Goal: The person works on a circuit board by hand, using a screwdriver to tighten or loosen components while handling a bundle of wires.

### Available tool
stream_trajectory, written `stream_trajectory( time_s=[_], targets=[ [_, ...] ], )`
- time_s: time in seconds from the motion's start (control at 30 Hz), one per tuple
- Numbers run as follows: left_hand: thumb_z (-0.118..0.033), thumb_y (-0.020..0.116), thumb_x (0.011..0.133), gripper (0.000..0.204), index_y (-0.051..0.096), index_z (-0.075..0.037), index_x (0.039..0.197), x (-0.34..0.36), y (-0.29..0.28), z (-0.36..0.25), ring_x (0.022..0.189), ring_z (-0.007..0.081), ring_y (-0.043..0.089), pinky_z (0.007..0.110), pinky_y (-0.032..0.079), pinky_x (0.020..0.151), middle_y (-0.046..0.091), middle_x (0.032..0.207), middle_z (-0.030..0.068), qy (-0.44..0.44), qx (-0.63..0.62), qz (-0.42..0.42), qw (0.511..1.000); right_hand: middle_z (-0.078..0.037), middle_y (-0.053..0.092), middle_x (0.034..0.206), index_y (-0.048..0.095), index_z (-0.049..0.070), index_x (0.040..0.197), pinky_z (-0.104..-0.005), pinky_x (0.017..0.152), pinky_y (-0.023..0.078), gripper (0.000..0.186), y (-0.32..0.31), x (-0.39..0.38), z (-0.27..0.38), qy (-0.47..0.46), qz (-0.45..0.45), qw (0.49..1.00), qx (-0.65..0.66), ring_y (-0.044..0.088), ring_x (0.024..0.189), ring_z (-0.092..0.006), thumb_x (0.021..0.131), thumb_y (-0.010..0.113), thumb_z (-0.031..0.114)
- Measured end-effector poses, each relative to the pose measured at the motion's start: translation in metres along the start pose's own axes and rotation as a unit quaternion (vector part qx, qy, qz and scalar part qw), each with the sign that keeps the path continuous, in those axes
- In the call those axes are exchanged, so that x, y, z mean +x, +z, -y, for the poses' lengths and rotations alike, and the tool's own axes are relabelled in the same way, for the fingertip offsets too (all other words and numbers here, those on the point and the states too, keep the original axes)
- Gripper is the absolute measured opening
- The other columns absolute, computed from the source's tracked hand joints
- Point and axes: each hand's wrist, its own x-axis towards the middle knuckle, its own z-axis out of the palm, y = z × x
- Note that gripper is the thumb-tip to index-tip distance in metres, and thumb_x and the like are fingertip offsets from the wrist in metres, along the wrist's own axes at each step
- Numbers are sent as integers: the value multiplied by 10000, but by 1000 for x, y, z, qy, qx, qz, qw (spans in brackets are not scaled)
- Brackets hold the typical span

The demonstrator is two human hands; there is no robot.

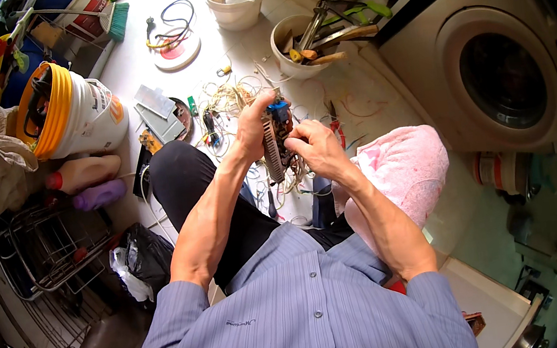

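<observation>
Up in front of my knees I hold a circuit board (279,137) with a ribbed metal strip along one side and a blue component near its top. My left hand (250,133) is closed around its left side, thumb near the upper end. The fingers of my right hand (319,147) are bent and pinched against the board's right side; what lies between them is hidden. Below and behind the board spreads a tangle of thin wires (224,98). A red-handled tool (336,125) lies on the floor just beyond my right hand.
A bucket of hand tools (293,64) stands ahead, beside a washing machine (460,68) on the right. Flat metal pieces (158,112) lie left of the wires. A white bucket (96,113) stands at left. A pink towel (403,172) covers my right knee.
</observation>
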Motion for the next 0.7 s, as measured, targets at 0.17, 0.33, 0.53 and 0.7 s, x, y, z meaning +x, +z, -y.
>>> stream_trajectory(
  time_s=[0.17,0.33,0.53,0.7],
  targets=[
    [-445,564,937,463,635,-2,1055,0,2,-11,728,244,673,377,569,712,689,830,111,20,-35,-6,999,-132,593,784,629,10,763,-454,760,450,176,20,-26,-21,-175,6,968,-179,551,799,-331,885,639,138],
    [-453,555,941,469,649,-7,1050,1,-2,-8,773,238,676,384,563,761,699,854,113,-5,-64,18,998,-162,586,813,586,16,762,-468,724,446,226,7,-25,-13,-73,14,994,-76,547,764,-363,925,574,172],
    [-454,588,925,473,634,-4,1065,-9,5,-18,758,244,678,389,566,753,698,867,137,6,-28,13,1000,-149,522,743,532,52,687,-470,711,420,180,33,-43,-6,-180,-67,973,-127,526,761,-347,814,659,67],
    [-471,555,931,491,632,-3,1058,-11,0,5,740,251,667,400,563,753,693,865,137,4,6,-28,1000,-142,529,748,561,31,757,-454,704,425,124,-6,5,12,-197,-50,963,-175,534,766,-348,797,676,56]
  ],
)
